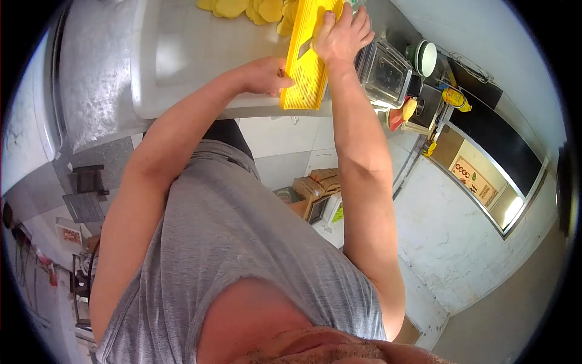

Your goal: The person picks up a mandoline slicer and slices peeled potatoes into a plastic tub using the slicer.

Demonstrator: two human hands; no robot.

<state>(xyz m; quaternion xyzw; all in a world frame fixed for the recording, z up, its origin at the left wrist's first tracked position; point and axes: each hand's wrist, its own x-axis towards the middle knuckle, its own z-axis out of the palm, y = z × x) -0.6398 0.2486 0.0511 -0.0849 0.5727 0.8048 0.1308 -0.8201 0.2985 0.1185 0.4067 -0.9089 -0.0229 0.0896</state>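
Note:
A yellow mandoline slicer with a slanted metal blade stands at the top middle, tilted over the edge of a white tray. My left hand grips the slicer's left edge near its lower end, with the fingers closed around it. My right hand lies palm down on the slicer's upper right side, just beyond the blade. Its fingers are stretched out and the thumb is apart. Whatever is under the palm is hidden. Thin yellow slices, probably potato, lie in the tray at the top, partly cut off by the frame.
Right of the slicer stands a clear plastic container. Beyond it are a stack of bowls and a yellow bottle. A metal surface extends left of the tray. Cardboard boxes sit below the counter.

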